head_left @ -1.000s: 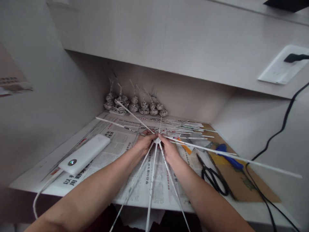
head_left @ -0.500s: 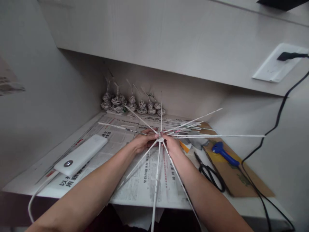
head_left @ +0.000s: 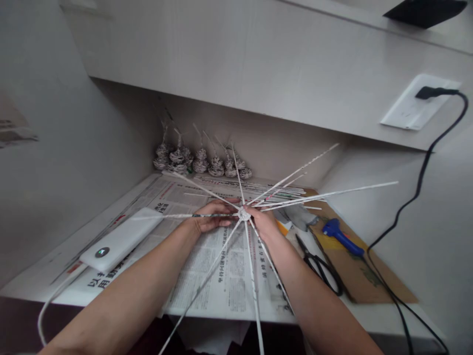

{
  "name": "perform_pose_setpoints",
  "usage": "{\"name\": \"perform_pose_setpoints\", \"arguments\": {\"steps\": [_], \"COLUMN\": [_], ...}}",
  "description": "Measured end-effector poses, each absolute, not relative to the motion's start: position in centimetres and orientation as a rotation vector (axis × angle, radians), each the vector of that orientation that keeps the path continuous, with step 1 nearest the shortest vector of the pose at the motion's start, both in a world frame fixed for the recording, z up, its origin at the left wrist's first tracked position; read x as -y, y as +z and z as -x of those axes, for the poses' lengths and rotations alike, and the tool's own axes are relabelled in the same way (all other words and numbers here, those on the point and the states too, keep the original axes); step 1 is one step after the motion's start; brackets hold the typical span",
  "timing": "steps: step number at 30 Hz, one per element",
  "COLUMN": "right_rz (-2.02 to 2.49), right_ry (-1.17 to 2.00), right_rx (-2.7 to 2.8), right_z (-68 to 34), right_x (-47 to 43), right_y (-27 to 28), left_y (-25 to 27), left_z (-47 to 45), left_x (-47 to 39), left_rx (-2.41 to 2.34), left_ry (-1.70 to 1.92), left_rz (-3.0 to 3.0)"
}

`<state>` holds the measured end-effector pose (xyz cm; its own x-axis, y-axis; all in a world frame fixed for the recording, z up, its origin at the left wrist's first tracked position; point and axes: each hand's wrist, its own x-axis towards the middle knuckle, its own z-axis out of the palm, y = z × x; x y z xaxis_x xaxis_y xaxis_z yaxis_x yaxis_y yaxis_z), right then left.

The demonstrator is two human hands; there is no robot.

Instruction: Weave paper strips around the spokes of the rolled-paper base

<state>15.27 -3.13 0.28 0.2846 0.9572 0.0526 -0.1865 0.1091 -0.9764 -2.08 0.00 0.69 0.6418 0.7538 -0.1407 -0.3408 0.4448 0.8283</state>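
A woven paper hub point(head_left: 244, 213) with several thin white rolled-paper spokes radiating from it is held up over the table. My right hand point(head_left: 265, 223) grips it at the right edge, thumb on top by the centre and the other fingers partly hidden. On the left side, my left hand point(head_left: 210, 217) has its fingers apart, and one spoke crosses over it toward the left. Its fingertips reach close to the hub; whether they touch it I cannot tell.
Newspaper point(head_left: 199, 276) covers the table. A white power bank point(head_left: 125, 236) with a cable lies left. At right are black scissors point(head_left: 318, 264), a blue-handled tool point(head_left: 342, 236) and cardboard point(head_left: 380, 281). Loose paper sticks point(head_left: 258, 187) and several woven gourd shapes point(head_left: 201, 160) sit behind.
The spoked piece has turned and tilted, its left spoke now crossing over my left hand. My left hand has moved slightly left and its thumb has come off the centre. My right hand keeps its grip.
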Motion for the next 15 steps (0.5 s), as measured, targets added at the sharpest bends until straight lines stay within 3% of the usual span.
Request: {"name": "perform_pose_setpoints", "arguments": {"steps": [15], "right_rz": [1.214], "right_ry": [1.039], "right_rx": [1.007], "right_z": [-13.6], "right_x": [3.9], "right_y": [-0.9], "left_y": [-0.4], "left_z": [-0.9], "left_x": [1.0], "left_rx": [-0.830], "left_ry": [1.048], "left_rz": [-0.919]}}
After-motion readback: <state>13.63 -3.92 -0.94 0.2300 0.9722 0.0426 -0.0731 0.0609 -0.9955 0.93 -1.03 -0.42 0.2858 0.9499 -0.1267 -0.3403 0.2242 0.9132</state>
